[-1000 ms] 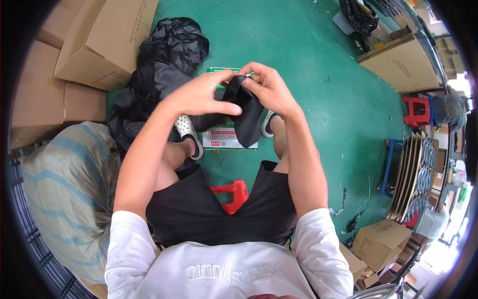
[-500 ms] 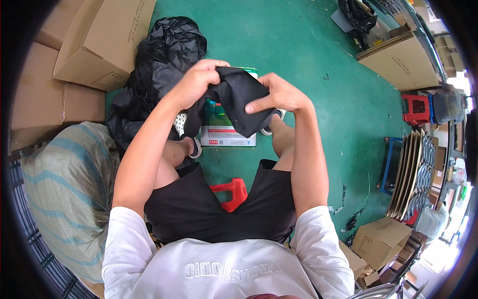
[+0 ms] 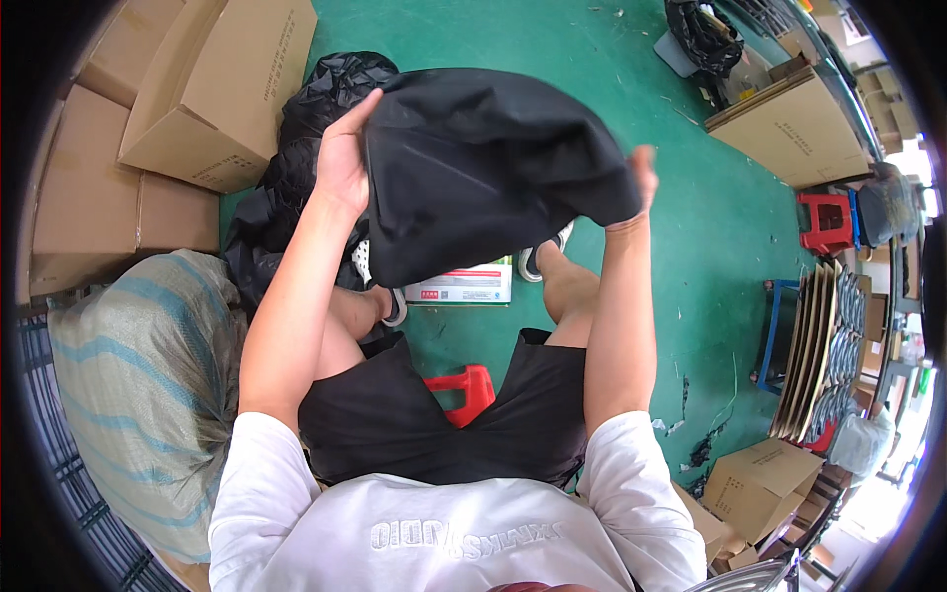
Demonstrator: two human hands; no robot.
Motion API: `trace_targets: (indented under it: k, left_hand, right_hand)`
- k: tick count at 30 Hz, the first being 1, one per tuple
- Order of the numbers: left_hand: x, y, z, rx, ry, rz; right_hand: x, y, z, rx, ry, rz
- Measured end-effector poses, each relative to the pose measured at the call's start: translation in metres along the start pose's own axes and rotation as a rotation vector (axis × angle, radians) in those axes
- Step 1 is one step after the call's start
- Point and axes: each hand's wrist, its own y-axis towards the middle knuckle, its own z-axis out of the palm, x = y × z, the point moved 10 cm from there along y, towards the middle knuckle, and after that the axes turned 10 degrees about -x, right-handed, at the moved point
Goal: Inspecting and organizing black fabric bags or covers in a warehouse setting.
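A piece of black, smooth fabric [image 3: 483, 178], spread wide with soft folds, hangs between my two hands above the floor. My left hand [image 3: 342, 163] is closed on its left edge, with the fingers partly hidden at the cloth. At the opposite edge my right hand [image 3: 643, 183] holds the fabric; the cloth covers most of that hand, and its visible fingers are slightly blurred. Under the cloth, between my feet, stands a white and green box or tin [image 3: 464, 288], with only its near end showing.
Crumpled black plastic [image 3: 335, 84] lies at left beside cardboard boxes [image 3: 212, 99]. Near my left arm is a bulging woven sack [image 3: 138, 365]. A red stool [image 3: 472, 395] shows between my thighs. At right are a cart with stacked boards [image 3: 804, 355] and an open carton [image 3: 760, 483].
The bunched black fabric has been spread out wide. My left hand has moved slightly left, and my right hand has moved right, so they are farther apart.
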Motion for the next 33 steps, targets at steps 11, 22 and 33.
trace_targets:
  k: [11,22,33]
  left_hand:
    - [-0.007,0.012,-0.029,-0.070,-0.178,0.068]
    - [-0.020,0.010,-0.092,-0.482,-0.159,0.207]
    - [0.001,0.020,-0.093,-0.559,0.171,0.023]
  right_hand:
    - [-0.051,0.011,-0.006,-0.307,-0.205,0.264]
    - [-0.052,0.013,0.047,-0.479,0.152,0.148]
    - [-0.048,0.029,-0.019,-0.456,0.061,0.155]
